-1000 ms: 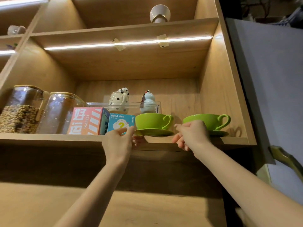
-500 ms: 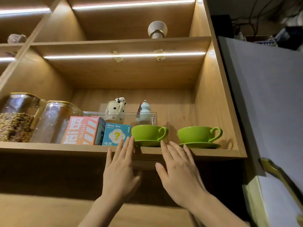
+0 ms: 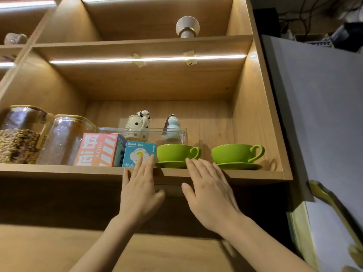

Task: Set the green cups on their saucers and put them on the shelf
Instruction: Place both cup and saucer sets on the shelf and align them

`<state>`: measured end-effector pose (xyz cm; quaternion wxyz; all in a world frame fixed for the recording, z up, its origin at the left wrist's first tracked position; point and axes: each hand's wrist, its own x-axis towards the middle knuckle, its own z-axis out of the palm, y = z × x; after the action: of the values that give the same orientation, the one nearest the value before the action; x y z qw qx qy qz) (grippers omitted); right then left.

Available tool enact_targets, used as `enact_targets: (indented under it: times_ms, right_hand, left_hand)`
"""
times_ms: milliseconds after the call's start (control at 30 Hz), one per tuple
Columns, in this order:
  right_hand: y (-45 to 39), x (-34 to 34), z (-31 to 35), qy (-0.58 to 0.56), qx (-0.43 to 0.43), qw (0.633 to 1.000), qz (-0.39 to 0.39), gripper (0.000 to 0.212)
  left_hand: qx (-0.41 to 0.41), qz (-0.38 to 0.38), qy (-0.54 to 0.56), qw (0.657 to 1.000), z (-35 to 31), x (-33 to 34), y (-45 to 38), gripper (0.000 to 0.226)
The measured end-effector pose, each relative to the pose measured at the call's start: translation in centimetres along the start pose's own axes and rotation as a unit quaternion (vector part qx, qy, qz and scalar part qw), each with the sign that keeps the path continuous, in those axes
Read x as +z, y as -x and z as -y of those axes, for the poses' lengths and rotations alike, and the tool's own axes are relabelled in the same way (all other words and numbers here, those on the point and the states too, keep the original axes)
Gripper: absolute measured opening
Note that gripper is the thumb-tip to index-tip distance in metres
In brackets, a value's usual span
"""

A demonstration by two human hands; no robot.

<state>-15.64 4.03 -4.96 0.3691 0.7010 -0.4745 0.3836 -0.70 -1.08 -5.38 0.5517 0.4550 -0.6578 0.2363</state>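
We have let go of the left cup point(image 3: 173, 152): 1.0 s ago both our hands were pinching its saucer point(image 3: 170, 164) at the rim, and now they hang just below and in front of the shelf point(image 3: 59, 170) with nothing in them. Our left hand point(image 3: 139, 193) has its fingers straight and together, the tips lying over the lower corner of the blue Blind Box carton point(image 3: 139, 154) in this view; whether they touch it we cannot tell. Our right hand point(image 3: 210, 195) is likewise flat and relaxed, its fingertips just at the right edge of that saucer, holding nothing. Since 0.5 s ago the hands have hardly shifted. The left cup stands upright on its saucer near the shelf's front edge, handle to the right, just beside the carton. The right cup point(image 3: 232, 153) stands on its own saucer point(image 3: 240, 166) further right, apart from the first and near the cabinet wall. With 2 cups seated on 2 saucers and both on the shelf, we judge the task essentially done; what remains is to draw the hands away without brushing the near saucer, which sits close to the edge.
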Motion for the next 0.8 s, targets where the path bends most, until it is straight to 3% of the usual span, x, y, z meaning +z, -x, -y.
enact_targets:
  times_ms: [200,533,800]
  right_hand:
    - [0.0,0.3,0.4,0.001,-0.001,0.999,0.048,0.062]
    - [-0.8,0.3,0.2,0.038,0.008,0.999,0.038,0.064]
    - [-1.2,0.6,-0.2,0.037,0.016,0.999,0.032,0.063]
  left_hand:
    - [0.008,-0.005,-0.001,1.000,0.2,-0.4,0.0,0.070]
    - [0.026,-0.027,0.045,0.998,-1.9,0.0,1.2,0.073]
    - [0.054,-0.046,0.010,0.997,-2.6,0.8,1.7,0.074]
